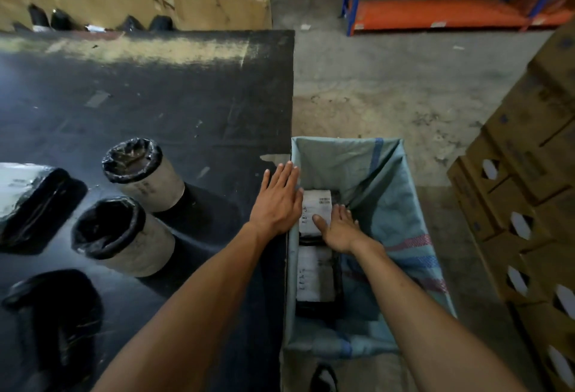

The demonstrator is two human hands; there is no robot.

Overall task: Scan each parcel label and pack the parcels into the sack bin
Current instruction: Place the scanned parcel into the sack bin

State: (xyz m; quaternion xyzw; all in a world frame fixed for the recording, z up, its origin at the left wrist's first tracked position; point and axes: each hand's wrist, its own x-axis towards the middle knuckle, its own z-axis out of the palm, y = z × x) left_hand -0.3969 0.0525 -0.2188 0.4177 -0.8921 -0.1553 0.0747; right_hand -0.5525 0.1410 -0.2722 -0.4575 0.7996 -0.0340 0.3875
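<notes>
Teal woven sacking lines the sack bin that stands on the concrete floor against the right edge of a black worktable, and two parcels lie inside it, one behind the other. A person's right hand reaches down into the bin, fingers spread flat and gripping nothing, the thumb resting on the white label of the far parcel. Nearer the person, the second parcel lies flat with its own pale label facing up, wrapped in black film at the edges. The left hand hovers over the table's corner at the bin's rim, palm down, fingers extended and open, holding nothing. On the table to the left, two cylindrical parcels with black plastic at their ends and pale paper around their middles lie side by side, just apart. Black-wrapped parcels lie further left and at the near edge of the table. Stacked brown cartons with oval hand-holes rise to the right of the bin. Blue and orange racking stands at the far side of the floor.
</notes>
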